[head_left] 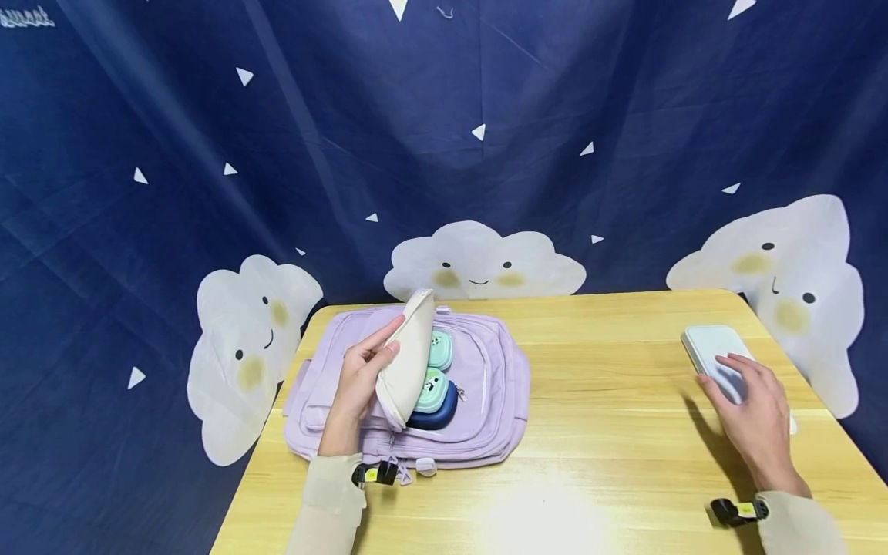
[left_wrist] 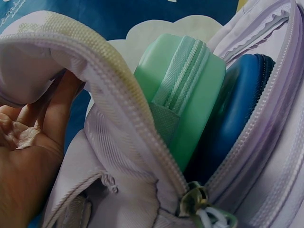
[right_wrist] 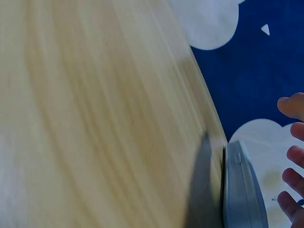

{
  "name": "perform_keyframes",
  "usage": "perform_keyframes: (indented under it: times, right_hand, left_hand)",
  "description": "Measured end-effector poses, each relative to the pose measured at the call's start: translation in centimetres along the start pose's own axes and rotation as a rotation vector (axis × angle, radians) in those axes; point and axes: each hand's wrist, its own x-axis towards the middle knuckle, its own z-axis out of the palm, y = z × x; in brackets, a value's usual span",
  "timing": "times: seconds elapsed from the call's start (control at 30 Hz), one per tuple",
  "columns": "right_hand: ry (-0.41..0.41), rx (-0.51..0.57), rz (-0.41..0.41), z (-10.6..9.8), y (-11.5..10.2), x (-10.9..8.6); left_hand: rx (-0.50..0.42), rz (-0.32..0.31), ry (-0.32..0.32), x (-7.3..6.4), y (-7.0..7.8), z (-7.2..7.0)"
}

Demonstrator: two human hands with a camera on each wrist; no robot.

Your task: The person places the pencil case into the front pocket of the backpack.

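Observation:
A lilac backpack (head_left: 509,378) lies on the table, its front pocket unzipped. My left hand (head_left: 361,378) grips the pocket's cream-lined flap (head_left: 409,362) and holds it raised; in the left wrist view the fingers (left_wrist: 59,114) curl behind the flap. Inside the pocket are two mint-green zip cases (head_left: 440,351) and a dark blue zip case (head_left: 438,416). At the table's right, my right hand (head_left: 756,408) hovers over a pale blue-white flat case (head_left: 711,339). In the right wrist view its spread fingers stand apart from that case (right_wrist: 242,190).
The wooden table (head_left: 597,432) stretches between backpack and pale case. A dark blue cloth (head_left: 555,154) with white clouds hangs behind. Zip pulls (head_left: 405,472) dangle at the backpack's front edge. Something small and white (head_left: 793,425) shows beside the right hand, partly hidden.

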Motion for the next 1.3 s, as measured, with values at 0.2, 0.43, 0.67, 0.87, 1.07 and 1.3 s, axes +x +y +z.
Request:
perform_keyframes:
  times: [0.2, 0.43, 0.67, 0.87, 1.07, 1.3]
  right_hand:
    - [0.031, -0.015, 0.039, -0.6, 0.8, -0.5]
    - [0.029, -0.044, 0.109, -1.2, 1.5, -1.2]
    - [-0.031, -0.084, 0.182, -1.8, 2.3, -1.4]
    - [-0.112, -0.119, 0.203, -2.1, 2.9, -1.3]
    - [-0.173, -0.142, 0.209, -2.1, 3.0, -1.1]
    - [-0.233, -0.155, 0.242, -2.3, 3.5, -1.2]
  left_hand:
    - [-0.006, 0.0, 0.001, 0.0, 0.1, 0.1]
    - [-0.01, 0.005, -0.004, 0.0, 0.1, 0.2]
    - [-0.013, 0.01, -0.004, -0.1, 0.1, 0.2]
    - [-0.006, 0.009, -0.003, -0.1, 0.0, 0.1]
    - [-0.001, 0.009, 0.003, -0.1, -0.1, 0.0]
    - [-0.014, 0.006, 0.001, -0.1, -0.1, 0.0]
